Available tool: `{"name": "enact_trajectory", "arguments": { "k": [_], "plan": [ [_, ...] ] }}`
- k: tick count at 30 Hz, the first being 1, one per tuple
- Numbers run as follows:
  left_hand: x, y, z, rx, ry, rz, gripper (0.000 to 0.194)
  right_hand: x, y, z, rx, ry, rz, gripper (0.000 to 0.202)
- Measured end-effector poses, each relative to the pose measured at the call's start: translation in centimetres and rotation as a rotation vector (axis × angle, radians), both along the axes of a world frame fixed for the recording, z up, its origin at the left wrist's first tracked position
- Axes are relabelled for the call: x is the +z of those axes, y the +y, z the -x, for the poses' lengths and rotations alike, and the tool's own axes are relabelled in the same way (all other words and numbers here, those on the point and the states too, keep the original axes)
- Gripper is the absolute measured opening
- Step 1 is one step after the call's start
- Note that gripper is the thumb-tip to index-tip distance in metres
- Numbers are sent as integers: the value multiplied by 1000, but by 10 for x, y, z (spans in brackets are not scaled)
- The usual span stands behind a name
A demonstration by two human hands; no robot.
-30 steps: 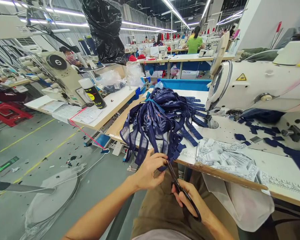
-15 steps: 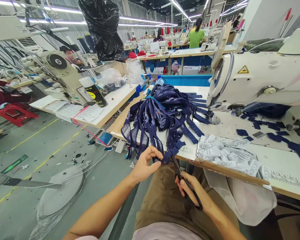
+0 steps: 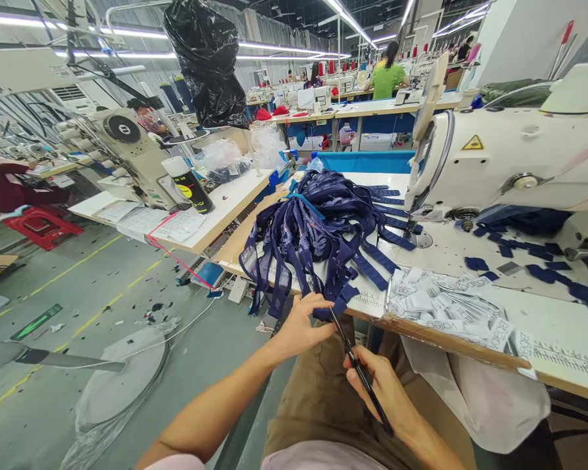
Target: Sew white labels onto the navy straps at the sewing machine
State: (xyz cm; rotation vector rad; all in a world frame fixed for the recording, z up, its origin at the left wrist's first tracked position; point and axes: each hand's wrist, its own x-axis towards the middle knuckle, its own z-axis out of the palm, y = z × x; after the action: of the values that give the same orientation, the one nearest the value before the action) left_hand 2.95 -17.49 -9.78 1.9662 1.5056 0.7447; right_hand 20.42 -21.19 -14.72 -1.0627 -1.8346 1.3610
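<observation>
A tangled bundle of navy straps [image 3: 318, 222] lies on the sewing table and hangs over its front edge, with a light blue tie across it. My left hand [image 3: 306, 323] is at that edge, fingers closed on the end of a navy strap. My right hand [image 3: 377, 382] grips black scissors [image 3: 357, 365], whose tips point up and left to the strap beside my left fingertips. To the right of the bundle, a heap of white labels [image 3: 441, 303] rests near the table edge.
A white sewing machine [image 3: 509, 153] stands at the right, navy scraps [image 3: 519, 248] beneath it. On the left table [image 3: 230, 199] are another machine, a black spray can [image 3: 189, 186] and papers. A black bag [image 3: 206, 65] hangs above. People sit farther off.
My left hand has shifted slightly right, nearer the scissor tips. The scissors have turned edge-on in my right hand, and their tips have moved a little left. The view has shifted slightly.
</observation>
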Motion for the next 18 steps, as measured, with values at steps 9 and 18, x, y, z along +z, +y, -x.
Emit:
{"name": "enact_trajectory", "arguments": {
  "k": [9,18],
  "plan": [
    [2,-29,2,14,357,-569,18,-18,-18,-14,40,72,141,51],
    [9,-22,-4,-223,368,-566,8,-12,-5,-23,72,143,143,46]
  ]
}}
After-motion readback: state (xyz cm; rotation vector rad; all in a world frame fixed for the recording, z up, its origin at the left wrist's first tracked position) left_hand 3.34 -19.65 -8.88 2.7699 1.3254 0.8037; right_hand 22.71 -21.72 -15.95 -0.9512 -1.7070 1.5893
